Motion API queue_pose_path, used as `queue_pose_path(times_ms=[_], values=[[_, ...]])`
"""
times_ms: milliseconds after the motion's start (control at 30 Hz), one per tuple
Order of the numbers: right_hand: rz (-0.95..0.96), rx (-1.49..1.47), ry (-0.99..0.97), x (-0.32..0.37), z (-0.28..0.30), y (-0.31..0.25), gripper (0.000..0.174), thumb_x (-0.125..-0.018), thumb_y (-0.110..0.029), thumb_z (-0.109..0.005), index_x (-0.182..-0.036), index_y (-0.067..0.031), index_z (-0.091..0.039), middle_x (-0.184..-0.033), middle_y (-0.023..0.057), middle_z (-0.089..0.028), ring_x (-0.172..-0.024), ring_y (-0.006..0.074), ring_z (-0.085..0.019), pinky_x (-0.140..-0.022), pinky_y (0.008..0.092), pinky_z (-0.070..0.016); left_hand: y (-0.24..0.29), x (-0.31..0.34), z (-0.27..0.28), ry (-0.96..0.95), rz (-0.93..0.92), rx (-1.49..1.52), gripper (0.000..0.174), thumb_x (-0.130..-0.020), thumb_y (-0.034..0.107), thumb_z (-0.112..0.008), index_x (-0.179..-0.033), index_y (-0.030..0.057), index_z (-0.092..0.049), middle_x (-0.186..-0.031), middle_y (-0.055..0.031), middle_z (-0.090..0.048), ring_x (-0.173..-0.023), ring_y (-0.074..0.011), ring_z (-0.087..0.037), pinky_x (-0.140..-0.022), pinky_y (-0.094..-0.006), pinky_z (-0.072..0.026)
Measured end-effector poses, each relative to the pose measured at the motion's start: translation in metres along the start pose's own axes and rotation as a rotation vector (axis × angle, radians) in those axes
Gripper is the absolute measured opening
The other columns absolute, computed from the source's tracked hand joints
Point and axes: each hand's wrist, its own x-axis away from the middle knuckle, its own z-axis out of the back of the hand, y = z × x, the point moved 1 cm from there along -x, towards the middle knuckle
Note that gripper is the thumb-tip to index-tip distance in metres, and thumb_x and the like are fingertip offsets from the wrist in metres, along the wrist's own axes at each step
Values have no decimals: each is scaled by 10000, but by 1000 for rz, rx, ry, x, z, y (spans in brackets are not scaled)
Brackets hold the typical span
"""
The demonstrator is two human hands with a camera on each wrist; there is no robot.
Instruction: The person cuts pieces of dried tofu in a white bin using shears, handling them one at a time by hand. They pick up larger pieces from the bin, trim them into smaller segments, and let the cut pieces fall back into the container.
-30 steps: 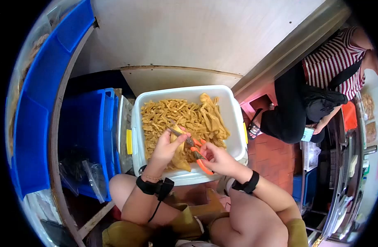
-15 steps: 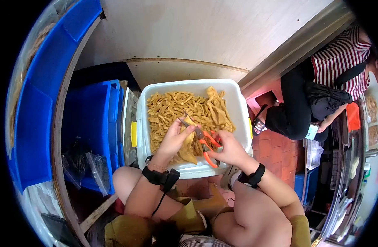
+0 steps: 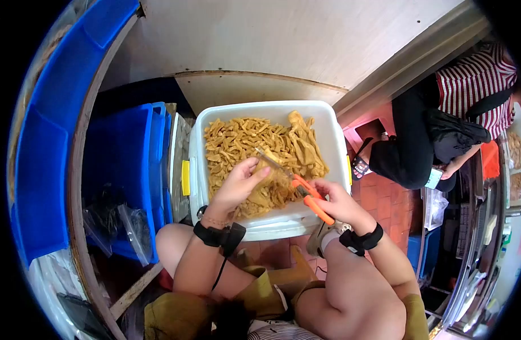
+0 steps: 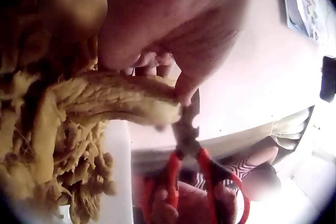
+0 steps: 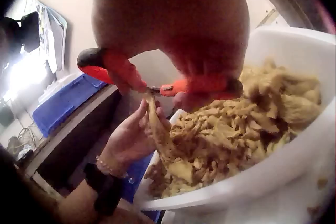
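Observation:
My left hand point(image 3: 238, 184) pinches a long, floppy yellow-brown food piece point(image 4: 115, 98) with thumb and fingers, over the tub. It looks like a strip of bean curd skin, and its lower part hangs onto the pile. In my right hand point(image 3: 337, 203) are scissors point(image 3: 314, 199) with orange handles, fingers curled round the grips. Their blades point up and left toward the left fingertips. In the left wrist view the blades are right at the held piece's end, beside the thumb. Beneath both hands, a heap of cut strips point(image 3: 238, 133) fills the white tub point(image 3: 260, 107).
Larger uncut pieces point(image 3: 308, 147) lie at the tub's right side. Blue crates point(image 3: 121, 153) stand to the left, a pale wall point(image 3: 255, 39) rises behind. On the right sits another person point(image 3: 408, 147) holding a phone point(image 3: 434, 178), near shelves of goods.
My right hand and the scissors have shifted right, a little away from my left hand. Its handles look closer together in the head view than half a second ago. My left hand keeps the piece.

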Motion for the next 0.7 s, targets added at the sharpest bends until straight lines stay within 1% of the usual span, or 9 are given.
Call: queue_pose_path(times_ms=[100,133,167,233,267,400,533,600,700], values=[[-50,-126,-44,3,4,2,274,-861,-243,-666,-955,-18,-541,-787,-28,-519,-716,49,-469,-615,215,-401,-7,-1,-7,38,-55,101,214,-976,169,-535,-1080,-15,-570,-967,9,-615,-884,-39,-539,-787,-222,-455],[-63,-53,-35,3,4,0,392,-832,-346,-709,-957,-17,-537,-786,1,-530,-722,80,-487,-627,242,-417,-4,0,-11,39,-52,103,214,-976,169,-535,-1080,-15,-570,-967,9,-615,-884,-39,-539,-787,-222,-455],[-67,-56,-37,4,3,-4,392,-832,-346,-709,-957,-17,-537,-786,1,-530,-722,80,-487,-627,242,-417,1,4,-15,10,-35,129,227,-980,173,-528,-1097,-17,-567,-975,5,-618,-880,-43,-542,-792,-226,-457],[-116,175,-61,8,0,-15,542,-756,-470,-755,-948,-11,-539,-766,36,-529,-717,128,-509,-634,282,-427,4,8,-23,-27,-10,160,239,-984,177,-520,-1114,-19,-564,-983,0,-621,-876,-47,-546,-796,-230,-460],[-100,205,-14,8,-3,-17,649,-684,-548,-777,-929,2,-536,-750,86,-540,-700,192,-539,-636,323,-438,3,9,-26,-32,-9,153,255,-988,180,-510,-1135,-22,-560,-993,-6,-623,-879,-52,-551,-800,-234,-462],[-113,381,66,12,-8,-32,646,-668,-555,-782,-864,9,-537,-702,128,-555,-637,242,-552,-598,348,-442,2,13,-29,-19,22,23,244,-987,165,-496,-1132,-16,-570,-1018,-35,-637,-867,-97,-598,-810,-256,-486],[-82,366,110,12,-10,-28,636,-649,-564,-790,-777,7,-542,-617,111,-519,-572,232,-525,-557,346,-431,5,13,-30,31,-15,31,279,-989,190,-497,-1174,-10,-558,-1029,-40,-639,-845,-90,-597,-799,-250,-490],[-53,400,134,12,-10,-22,508,-661,-414,-842,-733,-13,-537,-563,45,-474,-522,133,-446,-504,302,-383,2,11,-26,63,-22,96,290,-990,200,-495,-1184,-7,-556,-1030,-38,-640,-847,-89,-597,-795,-248,-492],[-19,330,164,15,-13,-27,484,-659,-373,-854,-681,-11,-534,-519,29,-457,-490,105,-417,-473,291,-368,9,9,-18,46,-28,136,315,-993,218,-489,-1211,-2,-550,-1038,-36,-641,-857,-86,-594,-785,-249,-498]])
